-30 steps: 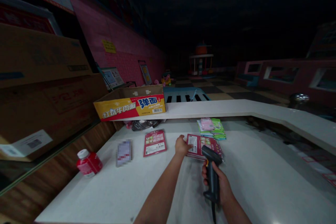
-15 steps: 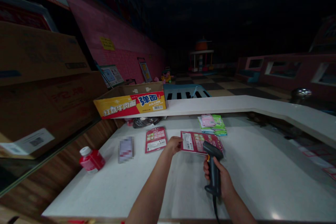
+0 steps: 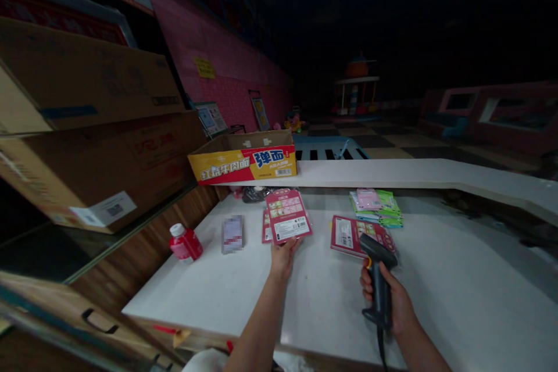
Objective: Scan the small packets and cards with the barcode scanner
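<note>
My left hand (image 3: 284, 257) grips the lower edge of a flat red packet (image 3: 288, 214) with a white barcode label, tilted up above the counter. Behind it, a second red packet (image 3: 266, 228) is partly hidden. My right hand (image 3: 394, 296) is wrapped round the handle of a dark barcode scanner (image 3: 380, 279), its cable running down toward me. The scanner's head covers part of a stack of red packets (image 3: 344, 233) on the white counter. Farther back lies a pile of green and pink packets (image 3: 375, 204).
A red bottle with a white cap (image 3: 186, 244) and a blurred-out card-like item (image 3: 232, 234) are on the counter's left. An open yellow-and-red carton (image 3: 244, 164) sits on the raised ledge (image 3: 392, 173). Large cardboard boxes (image 3: 100, 145) are stacked at left.
My left hand has left the right-hand stack and now holds up a red packet over the one at left. The view has turned leftward; my right hand still grips the scanner.
</note>
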A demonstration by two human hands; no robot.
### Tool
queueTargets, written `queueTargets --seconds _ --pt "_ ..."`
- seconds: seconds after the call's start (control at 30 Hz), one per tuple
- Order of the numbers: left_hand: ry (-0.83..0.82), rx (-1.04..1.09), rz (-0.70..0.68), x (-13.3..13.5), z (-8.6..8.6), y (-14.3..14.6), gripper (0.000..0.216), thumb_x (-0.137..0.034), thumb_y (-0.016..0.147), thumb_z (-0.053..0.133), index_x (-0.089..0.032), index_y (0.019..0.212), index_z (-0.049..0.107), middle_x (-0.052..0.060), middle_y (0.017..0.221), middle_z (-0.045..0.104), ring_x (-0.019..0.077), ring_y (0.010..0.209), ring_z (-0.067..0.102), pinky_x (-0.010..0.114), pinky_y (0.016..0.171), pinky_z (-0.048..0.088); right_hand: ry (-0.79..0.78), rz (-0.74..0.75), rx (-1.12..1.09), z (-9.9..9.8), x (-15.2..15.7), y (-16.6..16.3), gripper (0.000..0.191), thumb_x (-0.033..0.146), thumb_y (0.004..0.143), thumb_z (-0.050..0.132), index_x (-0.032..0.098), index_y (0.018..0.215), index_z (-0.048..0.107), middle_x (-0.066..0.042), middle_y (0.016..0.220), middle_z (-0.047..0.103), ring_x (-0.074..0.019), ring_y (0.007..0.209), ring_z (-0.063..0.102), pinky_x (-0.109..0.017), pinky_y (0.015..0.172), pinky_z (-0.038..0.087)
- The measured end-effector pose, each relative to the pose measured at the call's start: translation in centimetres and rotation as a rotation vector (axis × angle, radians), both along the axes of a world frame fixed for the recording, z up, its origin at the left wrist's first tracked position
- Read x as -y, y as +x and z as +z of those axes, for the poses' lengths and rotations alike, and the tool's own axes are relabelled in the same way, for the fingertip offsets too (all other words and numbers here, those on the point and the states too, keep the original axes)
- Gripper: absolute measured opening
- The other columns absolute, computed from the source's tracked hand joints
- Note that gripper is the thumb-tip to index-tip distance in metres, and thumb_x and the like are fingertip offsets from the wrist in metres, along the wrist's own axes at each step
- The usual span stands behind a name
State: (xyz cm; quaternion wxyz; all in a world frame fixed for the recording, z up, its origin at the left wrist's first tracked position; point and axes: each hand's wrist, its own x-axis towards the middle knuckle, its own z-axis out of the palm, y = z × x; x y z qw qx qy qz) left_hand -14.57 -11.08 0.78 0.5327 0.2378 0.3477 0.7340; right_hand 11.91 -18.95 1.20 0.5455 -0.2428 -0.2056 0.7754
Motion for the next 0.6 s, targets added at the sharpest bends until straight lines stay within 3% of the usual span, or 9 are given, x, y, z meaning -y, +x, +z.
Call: queueTargets --seconds 0.2,0.33,0.6 --pt "0.061 0.034 0.100 -0.5 -1.1 0.0 0.058 -0.016 0.053 0.087 -0.017 0.105 0.064 0.008 0.106 0.073 0.0263 0.102 0.068 0.047 0.098 0.050 -0.005 0.027 0.189 0.1 -0.2 -0.7 0.046 0.057 0.075 0.071 0.020 0.100 0.062 0.006 0.054 0.051 -0.0083 0.041 0.042 -0.020 0.038 0.039" --pt "0.080 0.046 0.079 -0.4 -1.3 0.0 0.057 -0.018 0.054 0.087 -0.017 0.106 0.064 0.009 0.107 0.072 0.0263 0.101 0.068 0.048 0.098 0.050 0.014 0.032 0.409 2.1 0.4 -2.9 0.048 0.057 0.075 0.071 0.020 0.103 0.060 0.006 0.054 0.052 -0.0092 0.040 0.045 -0.022 0.040 0.043" --pt "0.099 0.034 0.061 -0.1 -1.4 0.1 0.057 -0.021 0.056 0.088 -0.017 0.107 0.063 0.010 0.109 0.072 0.0270 0.102 0.067 0.049 0.099 0.049 0.190 0.005 0.715 5.0 2.0 -7.7 0.050 0.060 0.067 0.073 0.020 0.092 0.057 0.007 0.049 0.052 -0.0085 0.033 0.042 -0.020 0.031 0.034"
